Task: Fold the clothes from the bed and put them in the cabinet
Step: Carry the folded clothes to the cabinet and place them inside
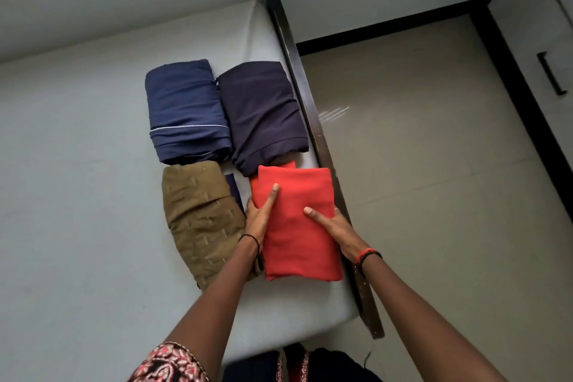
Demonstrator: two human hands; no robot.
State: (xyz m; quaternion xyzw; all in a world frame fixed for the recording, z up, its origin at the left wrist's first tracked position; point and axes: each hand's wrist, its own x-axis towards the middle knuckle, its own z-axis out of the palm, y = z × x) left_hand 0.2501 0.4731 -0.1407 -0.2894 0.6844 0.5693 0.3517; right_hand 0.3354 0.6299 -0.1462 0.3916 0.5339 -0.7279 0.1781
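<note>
Lying folded at the near right corner of the bed [77, 195], a red garment [299, 226] is held from both sides. The left grip [259, 217], a bare hand, is clasped on its left edge with the thumb laid across the top. The right grip [336, 228] is clasped on its right edge, thumb likewise on top, and a ring [337, 210] is seen on one finger. A black band [249, 239] is worn on the left wrist and red and black beads [369, 254] on the right. Three other folded pieces are set out on the bed: an olive-brown garment [198, 217] just left of the red one and partly covered by the left forearm, a blue garment [186, 112] with pale piping at the far left, and a dark navy garment [260, 115] beside it, its near edge meeting the red one. A dark wooden bed frame [305, 108] is seen along the bed's right side, with a beige floor [418, 164] beyond. A pale cabinet [539, 25] with a dark handle [550, 77] is visible at the far right, well apart from the clothes.
</note>
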